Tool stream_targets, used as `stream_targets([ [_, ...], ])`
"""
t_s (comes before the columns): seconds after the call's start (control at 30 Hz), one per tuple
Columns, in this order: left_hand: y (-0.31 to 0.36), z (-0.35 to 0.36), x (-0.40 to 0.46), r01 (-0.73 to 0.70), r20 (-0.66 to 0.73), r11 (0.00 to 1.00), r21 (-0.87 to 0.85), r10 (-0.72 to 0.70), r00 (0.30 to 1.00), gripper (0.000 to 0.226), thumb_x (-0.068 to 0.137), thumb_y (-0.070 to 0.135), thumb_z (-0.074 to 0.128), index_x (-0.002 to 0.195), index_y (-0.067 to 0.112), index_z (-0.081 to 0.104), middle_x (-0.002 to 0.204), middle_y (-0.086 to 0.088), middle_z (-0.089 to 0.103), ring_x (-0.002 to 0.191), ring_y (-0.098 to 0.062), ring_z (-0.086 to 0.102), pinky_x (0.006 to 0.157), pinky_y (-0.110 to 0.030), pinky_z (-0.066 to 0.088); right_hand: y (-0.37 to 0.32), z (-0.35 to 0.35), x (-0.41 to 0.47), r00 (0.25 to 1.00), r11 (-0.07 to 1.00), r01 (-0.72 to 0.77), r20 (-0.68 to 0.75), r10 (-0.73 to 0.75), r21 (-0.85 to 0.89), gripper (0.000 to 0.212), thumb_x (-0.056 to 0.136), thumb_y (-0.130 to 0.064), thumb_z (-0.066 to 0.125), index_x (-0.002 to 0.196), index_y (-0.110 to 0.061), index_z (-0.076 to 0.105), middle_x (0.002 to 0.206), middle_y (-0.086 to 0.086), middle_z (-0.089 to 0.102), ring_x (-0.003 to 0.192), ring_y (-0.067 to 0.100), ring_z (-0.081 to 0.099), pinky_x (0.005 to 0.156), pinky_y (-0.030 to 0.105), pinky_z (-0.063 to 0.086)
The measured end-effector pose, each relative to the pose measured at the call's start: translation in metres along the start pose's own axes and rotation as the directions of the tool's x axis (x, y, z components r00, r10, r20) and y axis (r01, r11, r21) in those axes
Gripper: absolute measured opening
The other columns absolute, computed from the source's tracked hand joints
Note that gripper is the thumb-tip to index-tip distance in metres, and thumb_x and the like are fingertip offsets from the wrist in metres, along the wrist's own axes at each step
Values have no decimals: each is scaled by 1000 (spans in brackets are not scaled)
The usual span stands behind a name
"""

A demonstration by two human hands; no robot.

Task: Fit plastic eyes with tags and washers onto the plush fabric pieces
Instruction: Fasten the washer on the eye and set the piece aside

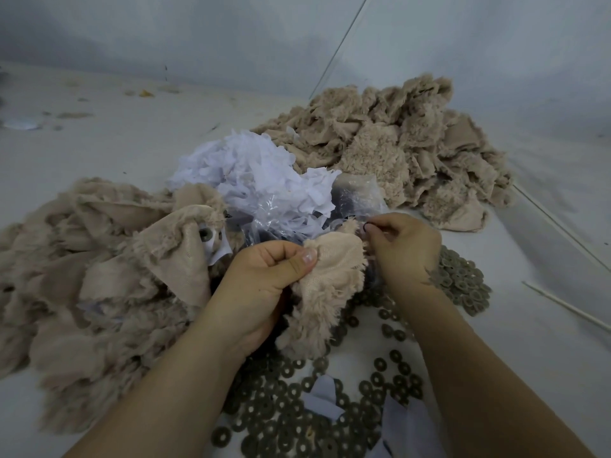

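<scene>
Two bare hands work over a pale grey counter (99,133) strewn with sewing parts. The left hand (264,272) has its fingers curled and its thumb pressed down on a small beige plush fabric piece (325,282), gripping it with the smooth woven backing turned up and the furry pile hanging below the palm. The right hand (401,249) sits just beside the upper right edge of that same piece, its thumb and forefinger pinching a small dark round plastic eye (367,228); whether the eye's stem has entered the cloth cannot be told.

Behind the hands lies a heap of white paper-like tags (254,173), partly wrapped in a crumpled clear plastic bag (357,200). To the left spreads a loose mound of beige plush pieces (99,279), one of which shows a grey round washer (206,233) beside a white tag on its backing. A second pile of beige plush pieces (396,147) sits farther back on the right, well apart from the hands.

Dull olive-grey ring-shaped washers (297,411) are scattered thickly on the counter under and between the forearms, with more heaped just right of the right wrist. A few white tags lie among them, and a thin pale stick (562,305) rests at the right edge.
</scene>
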State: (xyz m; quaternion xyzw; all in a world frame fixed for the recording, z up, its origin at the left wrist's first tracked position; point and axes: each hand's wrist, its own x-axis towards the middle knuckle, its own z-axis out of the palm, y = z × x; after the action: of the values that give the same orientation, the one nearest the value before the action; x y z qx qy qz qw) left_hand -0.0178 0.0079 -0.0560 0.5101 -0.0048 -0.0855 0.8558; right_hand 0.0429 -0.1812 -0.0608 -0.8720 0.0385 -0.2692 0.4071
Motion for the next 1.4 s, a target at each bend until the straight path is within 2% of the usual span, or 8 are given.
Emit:
stream_targets([
  [0.23, -3, 3, -1, -35, 7, 999, 41, 35, 999, 19, 69, 20, 74, 75, 2, 72, 74, -15, 71, 68, -20, 68, 64, -26, 56, -25, -28, -48, 811, 910, -289, 581, 68, 297, 9, 79, 3, 77, 83, -5, 79, 70, 0, 76, 62, 14, 73, 57, 27, 59],
  [0.53, -11, 3, 0, -131, -73, 947, 293, 159, 985, 14, 69, 27, 76, 68, 13, 73, 67, -10, 70, 63, -16, 65, 62, -23, 54, -25, -18, -58, 907, 812, -152, 406, -112, 563, 23, 82, 14, 68, 95, -3, 78, 89, 7, 78, 85, 20, 75, 74, 28, 60],
  [0.9, -18, 3, 1, -183, -123, 882, 434, 259, 958, 15, 84, 14, 75, 74, 6, 69, 69, -13, 71, 61, -19, 65, 61, -31, 57, -24, -15, -61, 915, 892, -32, 372, -156, 452, 8, 83, 4, 73, 81, -1, 79, 79, 6, 77, 74, 20, 74, 70, 37, 61],
  [1.0, -19, 4, 1, -200, -127, 849, 489, 296, 947, 16, 85, 17, 75, 73, 8, 69, 68, -15, 69, 59, -20, 62, 60, -34, 55, -24, -15, -62, 912, 890, -132, 405, -64, 437, 30, 84, -8, 62, 54, -6, 61, 52, -2, 58, 46, 14, 50, 49, 28, 45],
  [1.1, -19, 4, 0, -218, -111, 806, 550, 329, 938, 18, 85, 19, 75, 69, 14, 68, 62, -12, 66, 53, -13, 55, 50, -25, 48, -28, -17, -61, 850, 705, -416, 521, 77, 575, 23, 91, -28, 56, 71, -17, 61, 70, 2, 63, 68, 15, 60, 71, 35, 52],
  [1.2, -22, 5, -1, -225, -89, 788, 573, 333, 939, 18, 85, 19, 76, 69, 16, 68, 63, -14, 65, 53, -14, 55, 50, -26, 49, -27, -17, -63, 862, 768, -356, 504, 50, 533, 58, 85, -52, 68, 70, 3, 61, 68, 19, 63, 61, 25, 58, 61, 36, 53],
  [1.3, -21, 5, -2, -227, -86, 811, 539, 321, 943, 17, 86, 16, 74, 71, 13, 69, 68, -19, 67, 59, -21, 60, 57, -39, 55, -24, -16, -64, 884, 776, -309, 466, 23, 549, 34, 88, -22, 72, 90, 12, 70, 86, 29, 71, 82, 42, 71, 76, 52, 60],
  [1.4, -19, 5, -2, -206, -90, 872, 445, 272, 958, 20, 88, 14, 71, 68, 11, 69, 59, -12, 65, 56, -19, 62, 54, -30, 53, -25, -17, -64, 880, 740, -329, 475, 14, 587, 16, 88, -8, 69, 100, 1, 75, 93, 12, 77, 89, 27, 75, 78, 37, 62],
])
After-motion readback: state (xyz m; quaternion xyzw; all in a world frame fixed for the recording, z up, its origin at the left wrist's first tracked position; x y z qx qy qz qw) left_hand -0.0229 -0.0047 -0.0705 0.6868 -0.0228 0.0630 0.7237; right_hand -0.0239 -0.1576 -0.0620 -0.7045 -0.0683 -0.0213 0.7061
